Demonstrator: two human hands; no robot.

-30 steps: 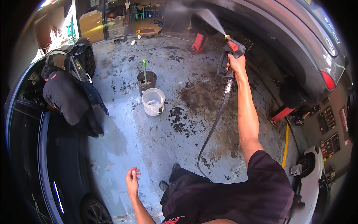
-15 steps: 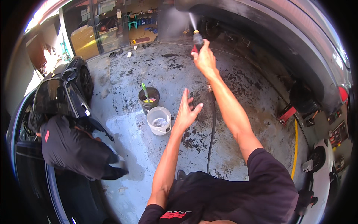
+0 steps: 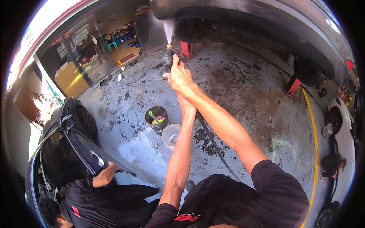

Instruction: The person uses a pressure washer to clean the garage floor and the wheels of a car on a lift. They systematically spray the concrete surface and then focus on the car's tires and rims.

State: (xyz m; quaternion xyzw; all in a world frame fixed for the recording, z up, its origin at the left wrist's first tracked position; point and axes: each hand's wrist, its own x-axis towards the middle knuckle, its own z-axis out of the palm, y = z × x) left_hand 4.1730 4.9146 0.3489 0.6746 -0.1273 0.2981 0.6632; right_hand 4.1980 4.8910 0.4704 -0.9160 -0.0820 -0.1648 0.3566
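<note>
My right hand (image 3: 180, 78) grips a pressure washer spray gun (image 3: 167, 60), its yellow-tipped nozzle pointing away from me. A white fan of water (image 3: 169, 33) shoots from the nozzle toward the underside of a raised dark car (image 3: 243, 14). Just beneath my right wrist is my left hand (image 3: 187, 108), its fingers hidden behind the right hand, so its hold cannot be made out. From under my hands a black hose (image 3: 213, 140) trails back across the floor toward my right side.
A black bucket (image 3: 161, 128) holding a green-handled tool stands beside a translucent bucket (image 3: 167, 136), partly behind my left forearm. Left, a co-worker (image 3: 106, 203) bends by a dark car's open door. Red lift supports (image 3: 186, 49) stand under the raised car. Another person (image 3: 331, 164) is far right.
The spray gun has swung left in view, still spraying. My left hand, earlier open and apart, has come up under my right wrist. The co-worker has shifted, reaching an arm to the car door.
</note>
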